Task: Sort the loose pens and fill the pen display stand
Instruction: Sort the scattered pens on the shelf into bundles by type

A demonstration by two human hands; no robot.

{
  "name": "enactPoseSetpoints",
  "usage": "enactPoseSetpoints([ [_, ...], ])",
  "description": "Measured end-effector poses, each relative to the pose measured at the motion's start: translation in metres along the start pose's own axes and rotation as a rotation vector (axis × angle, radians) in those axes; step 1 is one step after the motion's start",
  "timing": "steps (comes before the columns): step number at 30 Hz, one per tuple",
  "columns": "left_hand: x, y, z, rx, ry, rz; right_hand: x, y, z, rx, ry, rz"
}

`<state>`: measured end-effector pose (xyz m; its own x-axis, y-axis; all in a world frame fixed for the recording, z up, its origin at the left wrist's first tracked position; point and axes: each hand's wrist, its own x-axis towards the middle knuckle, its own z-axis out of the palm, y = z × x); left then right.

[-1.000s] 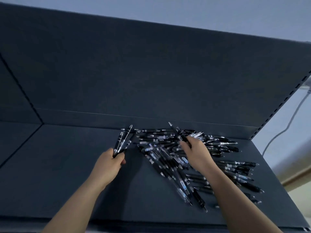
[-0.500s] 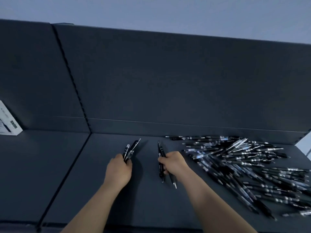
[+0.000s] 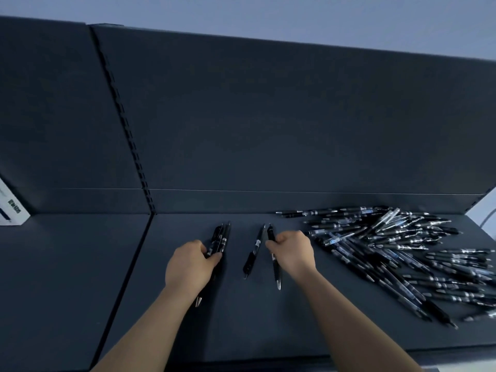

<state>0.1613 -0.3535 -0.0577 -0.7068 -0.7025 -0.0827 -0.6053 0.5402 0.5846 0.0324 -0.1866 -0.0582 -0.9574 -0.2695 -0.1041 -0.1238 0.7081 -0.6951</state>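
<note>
Gripping left hand [image 3: 189, 267]: centre-left of the frame, fingers curled tight round a bundle of black pens [image 3: 219, 238]; clip ends fanning up past the knuckles, one tip poking out below the wrist.
Right hand [image 3: 292, 253]: centre of the frame, fingers and thumb curled, pinching one black pen [image 3: 275, 267] near its upper end, tip pointing down the frame.
Second pen [image 3: 253, 251]: just left of the right thumb, slanting down and left, its upper end close beside the pinched pen; touching the thumb or not, cannot tell.
Pen pile [image 3: 402, 251]: loose black and clear pens heaped at the right of the frame, just beside the right hand, spreading to the right edge.
Shelf [image 3: 255, 323]: dark and flat, lying under both hands and the pile.
Back panel [image 3: 268, 116]: dark, upright, filling the upper half.
Slotted upright [image 3: 126, 130]: running from upper left down to the shelf's rear edge.
White card [image 3: 10, 210]: at the far left edge, print too blurred to read.
</note>
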Motion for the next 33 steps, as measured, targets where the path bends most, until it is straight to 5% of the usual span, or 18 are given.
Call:
enactPoseSetpoints([
  [3, 0.002, -0.002, -0.004, 0.017, -0.018, 0.033, 0.003, -0.001, 0.006, 0.125, -0.015, 0.001],
  [13, 0.007, -0.022, -0.008, -0.167, -0.125, 0.043, 0.008, -0.01, 0.023, -0.025, -0.086, -0.123],
  [21, 0.012, -0.017, -0.005, -0.065, -0.043, 0.036, 0.009, -0.004, 0.017, 0.058, -0.245, -0.22],
  [33, 0.017, -0.015, -0.006, 0.035, 0.005, 0.094, 0.008, -0.003, 0.006, 0.104, -0.285, -0.116],
])
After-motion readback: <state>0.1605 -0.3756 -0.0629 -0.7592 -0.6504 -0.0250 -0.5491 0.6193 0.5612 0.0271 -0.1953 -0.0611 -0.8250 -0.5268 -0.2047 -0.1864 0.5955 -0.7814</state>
